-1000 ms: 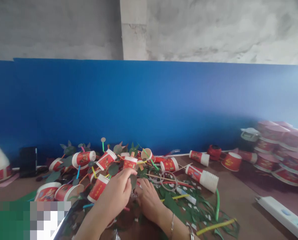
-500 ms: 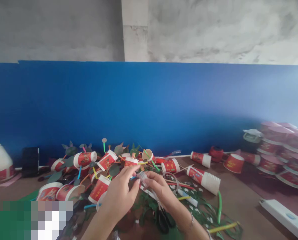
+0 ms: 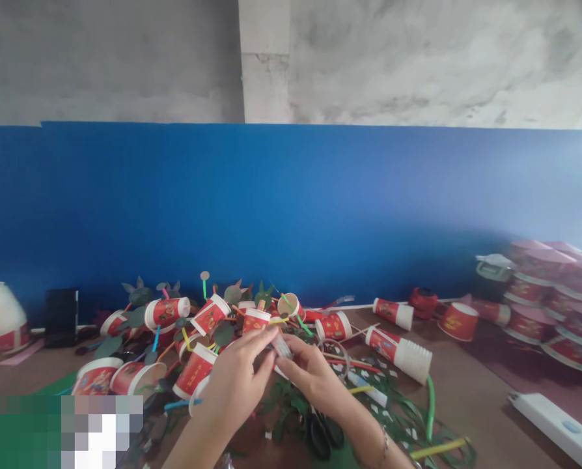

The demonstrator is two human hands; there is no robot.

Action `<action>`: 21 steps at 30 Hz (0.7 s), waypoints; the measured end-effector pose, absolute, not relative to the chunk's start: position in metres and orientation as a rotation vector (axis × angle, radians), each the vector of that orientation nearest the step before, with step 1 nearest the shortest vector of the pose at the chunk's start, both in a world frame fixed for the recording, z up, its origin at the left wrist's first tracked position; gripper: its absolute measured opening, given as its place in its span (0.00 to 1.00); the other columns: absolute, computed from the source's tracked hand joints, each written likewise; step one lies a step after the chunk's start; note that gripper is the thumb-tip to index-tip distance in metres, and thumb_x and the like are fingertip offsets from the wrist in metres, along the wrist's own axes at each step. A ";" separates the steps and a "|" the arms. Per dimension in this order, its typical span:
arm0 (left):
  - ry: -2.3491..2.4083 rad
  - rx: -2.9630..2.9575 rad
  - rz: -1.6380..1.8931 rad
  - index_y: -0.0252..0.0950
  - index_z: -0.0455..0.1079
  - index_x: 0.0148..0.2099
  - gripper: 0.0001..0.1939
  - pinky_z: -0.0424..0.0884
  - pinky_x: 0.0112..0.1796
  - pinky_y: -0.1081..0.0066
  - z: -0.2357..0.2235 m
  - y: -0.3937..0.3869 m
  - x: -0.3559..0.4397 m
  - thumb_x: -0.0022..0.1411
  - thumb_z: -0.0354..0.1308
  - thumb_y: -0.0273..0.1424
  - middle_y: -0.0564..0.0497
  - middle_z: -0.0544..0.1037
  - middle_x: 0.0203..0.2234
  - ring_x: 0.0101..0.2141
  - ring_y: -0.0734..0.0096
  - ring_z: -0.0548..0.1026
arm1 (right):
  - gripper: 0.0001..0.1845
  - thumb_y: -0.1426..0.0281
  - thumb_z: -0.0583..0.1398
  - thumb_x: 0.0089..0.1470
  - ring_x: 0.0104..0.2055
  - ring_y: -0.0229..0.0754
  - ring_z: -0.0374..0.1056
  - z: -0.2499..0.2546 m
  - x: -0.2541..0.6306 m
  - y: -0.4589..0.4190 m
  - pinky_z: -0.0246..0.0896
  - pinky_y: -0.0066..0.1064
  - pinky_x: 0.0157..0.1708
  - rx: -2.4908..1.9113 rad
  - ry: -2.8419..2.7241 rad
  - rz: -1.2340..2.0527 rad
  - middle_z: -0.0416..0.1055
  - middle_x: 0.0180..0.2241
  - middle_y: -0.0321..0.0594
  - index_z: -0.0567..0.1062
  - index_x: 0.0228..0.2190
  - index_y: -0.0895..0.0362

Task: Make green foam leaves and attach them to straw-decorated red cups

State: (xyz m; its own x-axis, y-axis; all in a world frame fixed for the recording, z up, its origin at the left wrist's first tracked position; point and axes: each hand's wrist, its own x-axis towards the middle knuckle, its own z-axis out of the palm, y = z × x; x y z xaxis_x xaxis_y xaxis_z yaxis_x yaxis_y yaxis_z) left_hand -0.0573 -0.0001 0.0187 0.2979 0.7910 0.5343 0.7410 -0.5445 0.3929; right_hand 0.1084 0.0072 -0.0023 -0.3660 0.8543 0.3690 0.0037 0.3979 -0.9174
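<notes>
In front of the cup pile, my left hand [image 3: 242,372] and my right hand [image 3: 319,376] meet at a small clear plastic piece [image 3: 283,347]. Its exact kind is too small to tell. The right fingers and thumb pinch it from the right side. My left fingertips close on its other end and partly hide it. Below my right hand lie scissors with black handles [image 3: 320,438], among green paper scraps [image 3: 291,405]. A red paper cup [image 3: 256,320] stands just beyond my fingertips.
Red paper cups with straws and paper shapes [image 3: 166,312] crowd the left and middle. A nested cup stack [image 3: 399,352] and a glue tube [image 3: 368,389] lie right of my hands. Far right are a power strip [image 3: 559,423] and stacked red tubs [image 3: 530,324].
My right hand has risen from the table and come up to my left fingers. The clear plastic piece now shows between both hands, and the scissors have come into view below.
</notes>
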 end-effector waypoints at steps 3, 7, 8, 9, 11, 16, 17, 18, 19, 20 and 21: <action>1.481 2.504 1.074 0.42 0.68 0.55 0.21 0.70 0.49 0.65 0.021 -0.003 -0.055 0.60 0.50 0.26 0.51 0.75 0.49 0.49 0.64 0.72 | 0.14 0.60 0.57 0.55 0.36 0.41 0.63 -0.004 0.108 0.009 0.60 0.33 0.42 -0.830 -1.721 0.979 0.69 0.33 0.39 0.73 0.37 0.58; 1.448 2.555 1.078 0.43 0.68 0.55 0.21 0.71 0.48 0.67 0.023 -0.007 -0.052 0.60 0.49 0.25 0.52 0.74 0.50 0.49 0.65 0.72 | 0.11 0.64 0.57 0.55 0.38 0.41 0.64 -0.004 0.109 0.012 0.60 0.32 0.41 -0.873 -1.737 0.880 0.70 0.35 0.40 0.74 0.35 0.58; 1.449 2.564 1.075 0.44 0.68 0.54 0.21 0.71 0.48 0.67 0.023 -0.008 -0.051 0.60 0.49 0.25 0.52 0.74 0.50 0.49 0.65 0.73 | 0.11 0.64 0.57 0.55 0.38 0.42 0.65 -0.003 0.109 0.012 0.61 0.31 0.40 -0.888 -1.740 0.868 0.70 0.36 0.40 0.74 0.35 0.58; 1.454 2.570 1.070 0.44 0.69 0.54 0.21 0.71 0.47 0.68 0.022 -0.008 -0.051 0.59 0.49 0.25 0.52 0.74 0.50 0.48 0.65 0.73 | 0.10 0.65 0.56 0.56 0.39 0.42 0.65 -0.003 0.109 0.013 0.61 0.30 0.38 -0.907 -1.742 0.859 0.70 0.37 0.41 0.74 0.35 0.58; 1.456 2.567 1.073 0.44 0.71 0.51 0.20 0.72 0.47 0.67 0.022 -0.009 -0.051 0.59 0.49 0.25 0.51 0.74 0.50 0.46 0.65 0.74 | 0.11 0.65 0.56 0.56 0.40 0.42 0.65 -0.003 0.110 0.014 0.60 0.28 0.34 -0.949 -1.746 0.845 0.70 0.40 0.41 0.74 0.36 0.57; 1.411 2.490 1.121 0.43 0.72 0.47 0.16 0.71 0.47 0.65 0.022 -0.009 -0.053 0.60 0.49 0.26 0.49 0.75 0.47 0.45 0.64 0.74 | 0.10 0.65 0.57 0.55 0.37 0.41 0.66 -0.001 0.111 0.012 0.59 0.28 0.32 -0.979 -1.750 0.825 0.71 0.38 0.39 0.74 0.35 0.57; 1.409 2.474 1.130 0.42 0.70 0.49 0.17 0.71 0.47 0.65 0.022 -0.009 -0.053 0.60 0.49 0.26 0.49 0.75 0.47 0.46 0.64 0.73 | 0.10 0.66 0.57 0.54 0.37 0.41 0.66 0.001 0.111 0.011 0.59 0.28 0.32 -0.971 -1.754 0.842 0.71 0.37 0.39 0.74 0.36 0.57; 1.410 2.462 1.133 0.43 0.68 0.53 0.20 0.70 0.48 0.64 0.022 -0.008 -0.053 0.60 0.49 0.25 0.49 0.74 0.48 0.47 0.63 0.72 | 0.10 0.66 0.57 0.54 0.37 0.41 0.66 0.002 0.111 0.010 0.59 0.28 0.33 -0.956 -1.758 0.862 0.71 0.37 0.39 0.73 0.37 0.57; 1.409 2.458 1.124 0.43 0.65 0.56 0.22 0.70 0.48 0.65 0.022 -0.008 -0.054 0.59 0.49 0.24 0.49 0.73 0.49 0.48 0.63 0.72 | 0.10 0.67 0.57 0.54 0.38 0.41 0.66 0.004 0.111 0.008 0.60 0.29 0.35 -0.935 -1.762 0.879 0.71 0.38 0.39 0.73 0.38 0.57; 1.405 2.460 1.101 0.45 0.63 0.57 0.25 0.70 0.47 0.65 0.022 -0.007 -0.054 0.59 0.49 0.23 0.49 0.72 0.50 0.48 0.64 0.72 | 0.10 0.68 0.57 0.54 0.40 0.42 0.66 0.005 0.111 0.006 0.60 0.29 0.38 -0.912 -1.768 0.892 0.71 0.39 0.39 0.72 0.39 0.56; 1.392 2.467 1.073 0.47 0.63 0.58 0.26 0.70 0.46 0.66 0.022 -0.006 -0.055 0.58 0.49 0.22 0.50 0.71 0.51 0.47 0.64 0.72 | 0.09 0.69 0.57 0.54 0.42 0.42 0.65 0.006 0.112 0.005 0.60 0.30 0.40 -0.890 -1.774 0.895 0.70 0.40 0.40 0.72 0.39 0.56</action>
